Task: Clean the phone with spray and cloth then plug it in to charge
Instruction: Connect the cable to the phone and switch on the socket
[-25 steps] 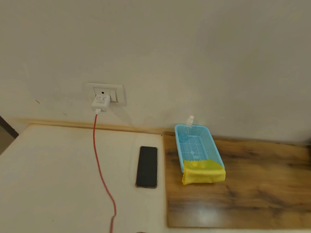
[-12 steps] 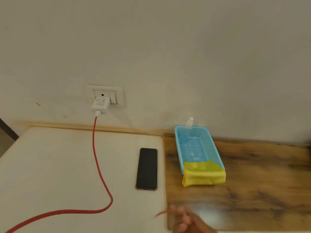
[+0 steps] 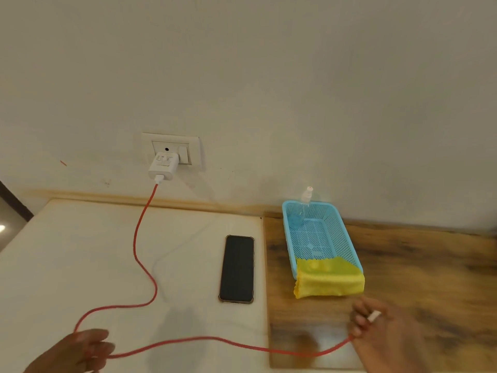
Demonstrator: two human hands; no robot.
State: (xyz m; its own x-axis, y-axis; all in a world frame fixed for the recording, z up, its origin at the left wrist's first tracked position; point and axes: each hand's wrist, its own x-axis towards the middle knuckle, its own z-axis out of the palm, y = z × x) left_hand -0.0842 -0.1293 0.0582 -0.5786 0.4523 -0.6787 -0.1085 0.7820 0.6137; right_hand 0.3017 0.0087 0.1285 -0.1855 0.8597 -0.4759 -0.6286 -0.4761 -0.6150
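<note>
a: the print on the white charger (image 3: 163,166) is too small to read. the phone (image 3: 237,269) lies flat near the pale table's (image 3: 67,251) edge, free room around it.

b: the right hand (image 3: 382,335) pinches the red cable's (image 3: 139,246) white plug (image 3: 374,316). the left hand (image 3: 78,351) curls loosely on the cable.

The right hand (image 3: 382,335) sits blurred at the lower right of the frame, its fingers (image 3: 359,319) curled shut around a white cable plug (image 3: 374,316), while the left hand (image 3: 78,351) lies at the lower left edge, fingers loosely bent over the red cable (image 3: 215,340).
</note>
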